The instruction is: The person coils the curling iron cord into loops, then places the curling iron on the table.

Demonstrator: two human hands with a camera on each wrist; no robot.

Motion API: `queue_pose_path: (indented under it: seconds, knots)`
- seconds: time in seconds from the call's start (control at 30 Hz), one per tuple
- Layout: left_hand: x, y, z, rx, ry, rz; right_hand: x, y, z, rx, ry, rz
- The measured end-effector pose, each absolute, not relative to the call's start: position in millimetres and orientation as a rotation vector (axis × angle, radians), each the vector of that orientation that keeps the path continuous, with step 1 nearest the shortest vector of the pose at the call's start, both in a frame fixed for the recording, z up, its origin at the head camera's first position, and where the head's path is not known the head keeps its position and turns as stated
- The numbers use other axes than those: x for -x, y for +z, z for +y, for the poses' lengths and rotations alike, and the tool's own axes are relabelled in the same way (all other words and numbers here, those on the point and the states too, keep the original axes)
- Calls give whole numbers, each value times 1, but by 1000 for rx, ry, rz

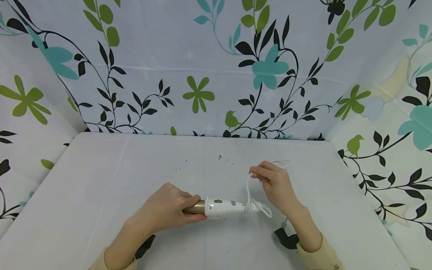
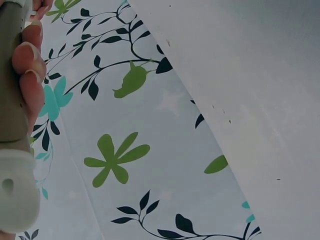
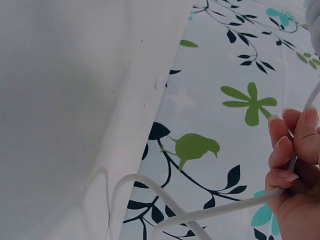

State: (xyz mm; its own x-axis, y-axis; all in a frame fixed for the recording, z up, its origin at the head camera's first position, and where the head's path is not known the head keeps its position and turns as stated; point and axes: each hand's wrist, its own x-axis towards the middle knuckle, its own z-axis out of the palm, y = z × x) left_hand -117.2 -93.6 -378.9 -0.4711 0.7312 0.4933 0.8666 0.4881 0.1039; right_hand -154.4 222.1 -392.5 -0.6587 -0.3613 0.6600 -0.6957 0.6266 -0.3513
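First: Where shall we begin?

Second: With the wand-shaped appliance (image 1: 217,209), which we find crosswise in the lower middle of the head view, over a white table (image 1: 101,180). Its gold-brown barrel (image 1: 195,209) points left, its white handle (image 1: 226,210) right. We cannot tell whether it touches the tabletop.

First: And the left hand (image 1: 168,208)?

Second: We see it gripping the barrel just beside the handle, thumb along the near side and fingers over the far side. The left wrist view shows us the fingertips curled against the barrel.

First: What about the right hand (image 1: 275,183)?

Second: It pinches a white cord (image 1: 248,187), slightly beyond the handle. In the right wrist view we follow the cord between the thumb and curled fingers, then out into a loose loop. More turns of it wrap the handle near its right end.

First: What else do we notice?

Second: Beside the right wrist, a ribbed white piece (image 1: 284,224) sits above a black object (image 1: 286,238) we cannot identify. Small brown specks (image 1: 219,157) dot the table farther back. We also see pale yellow sleeves (image 1: 320,257) and, all around, pale fabric (image 1: 152,45) printed with black, green and turquoise leaves, flowers and birds
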Motion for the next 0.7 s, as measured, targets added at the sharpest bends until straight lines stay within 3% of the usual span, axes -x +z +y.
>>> queue_pose_path:
  seconds: [0.7]
  knots:
    - [123,-377,-92,1330,-795,-2098,157,-390,219,-922,952,-2326]
